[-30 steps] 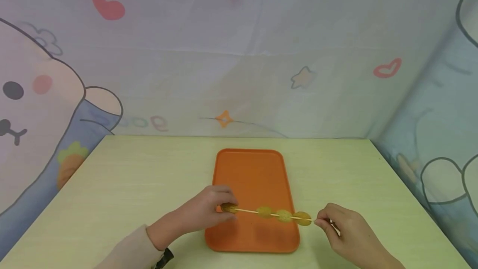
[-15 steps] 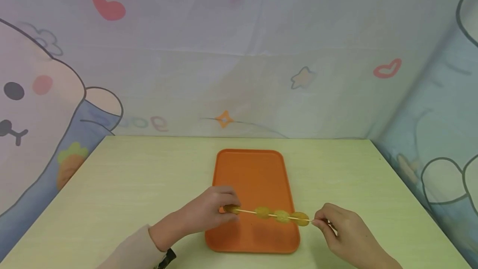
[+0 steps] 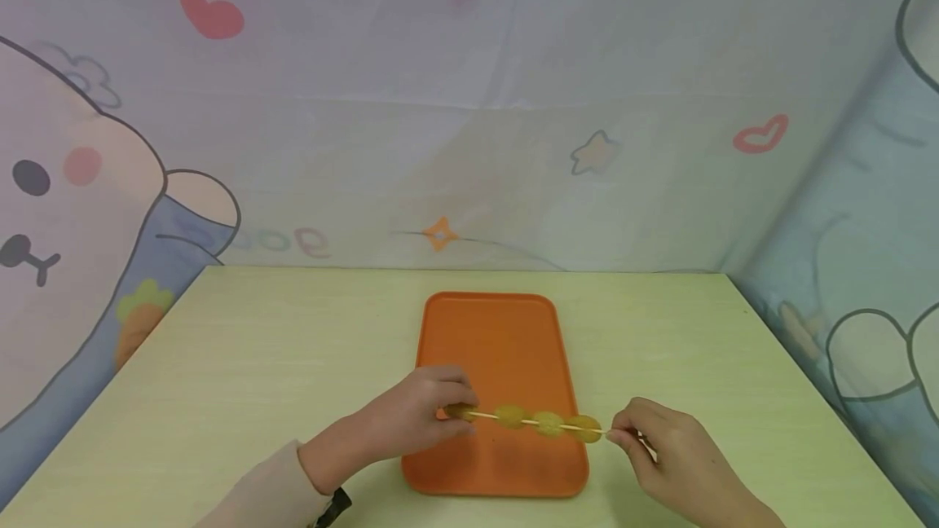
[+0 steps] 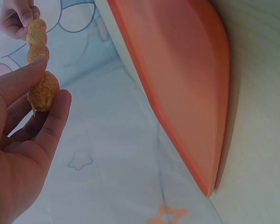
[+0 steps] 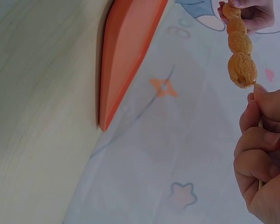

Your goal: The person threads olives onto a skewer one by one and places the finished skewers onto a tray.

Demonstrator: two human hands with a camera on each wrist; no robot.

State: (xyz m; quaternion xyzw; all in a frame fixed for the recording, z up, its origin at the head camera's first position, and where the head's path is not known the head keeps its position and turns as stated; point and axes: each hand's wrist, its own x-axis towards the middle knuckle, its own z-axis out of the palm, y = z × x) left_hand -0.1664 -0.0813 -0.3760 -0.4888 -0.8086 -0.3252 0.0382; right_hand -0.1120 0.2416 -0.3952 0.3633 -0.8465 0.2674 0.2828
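Several wrinkled golden-brown balls are threaded on a thin wooden skewer (image 3: 486, 415), held nearly level above the orange tray (image 3: 491, 341). My left hand (image 3: 414, 414) pinches the end ball (image 4: 43, 92) between thumb and fingers, partly covering it in the head view. A short stretch of bare stick separates that ball from the neighbouring ball (image 3: 509, 416). At the other end, my right hand (image 3: 678, 451) pinches the stick just beside the last ball (image 5: 242, 70). The right wrist view shows the stick (image 5: 260, 123) running down inside the curled fingers.
The tray lies flat on a pale wooden table (image 3: 293, 332), its long side running away from me. Behind the table hangs a printed cloth backdrop (image 3: 367, 145), which continues along the right side.
My left hand has shifted slightly right with the end ball, narrowing the gap to the other balls. My right hand and the skewer have drifted a little left.
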